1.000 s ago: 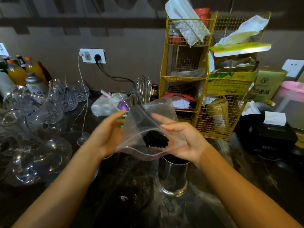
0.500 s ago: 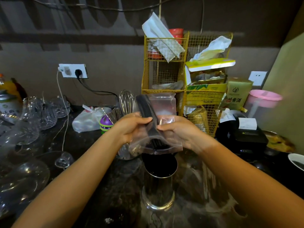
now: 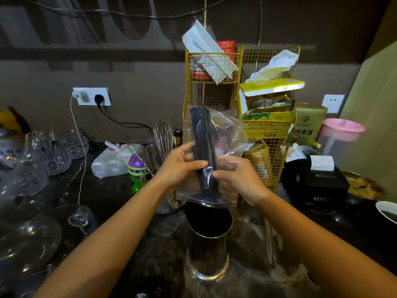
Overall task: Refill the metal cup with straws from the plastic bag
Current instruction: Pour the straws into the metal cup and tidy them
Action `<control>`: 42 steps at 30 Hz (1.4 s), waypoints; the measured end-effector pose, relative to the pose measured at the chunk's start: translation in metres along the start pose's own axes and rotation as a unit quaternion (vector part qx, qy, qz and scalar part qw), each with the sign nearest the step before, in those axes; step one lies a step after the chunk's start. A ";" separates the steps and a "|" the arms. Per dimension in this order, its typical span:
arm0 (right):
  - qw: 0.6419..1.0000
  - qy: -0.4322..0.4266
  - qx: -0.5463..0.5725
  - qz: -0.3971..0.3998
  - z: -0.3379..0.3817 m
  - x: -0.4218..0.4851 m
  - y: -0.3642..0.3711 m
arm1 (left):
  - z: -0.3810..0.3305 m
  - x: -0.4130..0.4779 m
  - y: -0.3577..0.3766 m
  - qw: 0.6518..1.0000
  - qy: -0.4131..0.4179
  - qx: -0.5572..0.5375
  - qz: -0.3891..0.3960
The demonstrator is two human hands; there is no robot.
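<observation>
A: What colour are the straws (image 3: 203, 147)?
B: Black, inside a clear, colourless plastic bag (image 3: 227, 134).
A: And the metal cup (image 3: 207, 252) at six o'clock?
B: Shiny silver outside, dark inside, on a black speckled counter (image 3: 111, 190).
A: At twelve o'clock?
B: A yellow wire rack (image 3: 211, 97) with a fine grid pattern; a red tub (image 3: 226, 46) and white packet (image 3: 206, 52) on top.
A: At three o'clock?
B: A jug with a pink lid (image 3: 343, 126), a black printer (image 3: 320, 183) with white paper, and a gold-green box (image 3: 309, 123).
A: At nine o'clock?
B: Clear glasses (image 3: 58, 151), a white plastic bag (image 3: 111, 161), and a purple and green toy (image 3: 135, 168). A white socket (image 3: 92, 96) sits on the brown wall.
</observation>
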State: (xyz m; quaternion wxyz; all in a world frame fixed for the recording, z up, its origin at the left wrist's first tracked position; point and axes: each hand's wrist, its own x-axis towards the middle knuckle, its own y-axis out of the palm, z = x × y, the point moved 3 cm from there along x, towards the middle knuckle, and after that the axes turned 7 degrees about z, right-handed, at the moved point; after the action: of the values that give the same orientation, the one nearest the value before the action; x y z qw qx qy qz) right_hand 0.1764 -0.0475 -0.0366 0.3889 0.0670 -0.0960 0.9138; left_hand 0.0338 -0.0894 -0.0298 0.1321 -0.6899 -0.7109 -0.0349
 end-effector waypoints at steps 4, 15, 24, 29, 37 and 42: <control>1.000 -0.011 -0.020 0.010 -0.007 -0.003 -0.002 | 0.006 -0.003 0.004 1.000 -0.003 -0.007 0.012; 1.000 0.003 0.031 -0.005 -0.007 -0.007 -0.008 | 0.000 -0.008 0.005 0.999 0.004 -0.025 0.039; 0.999 -0.021 0.035 -0.031 0.013 -0.009 -0.008 | -0.020 -0.005 -0.001 1.000 0.011 0.000 -0.009; 0.996 -0.041 0.049 -0.068 0.038 0.002 -0.009 | -0.044 -0.001 -0.010 0.997 0.024 0.024 -0.066; 0.995 -0.065 0.050 -0.060 0.068 0.019 0.014 | -0.086 -0.014 -0.039 0.975 0.058 0.120 -0.176; 0.997 -0.052 0.040 -0.040 0.061 0.019 0.054 | -0.086 -0.037 -0.064 0.944 0.048 0.204 -0.255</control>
State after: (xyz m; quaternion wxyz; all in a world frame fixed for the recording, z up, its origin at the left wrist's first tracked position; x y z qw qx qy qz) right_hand 0.1271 -0.0849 0.0194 0.4167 0.1339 -0.0772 0.8958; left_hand -0.0174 -0.1478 0.0526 0.2906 -0.4411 -0.8480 0.0450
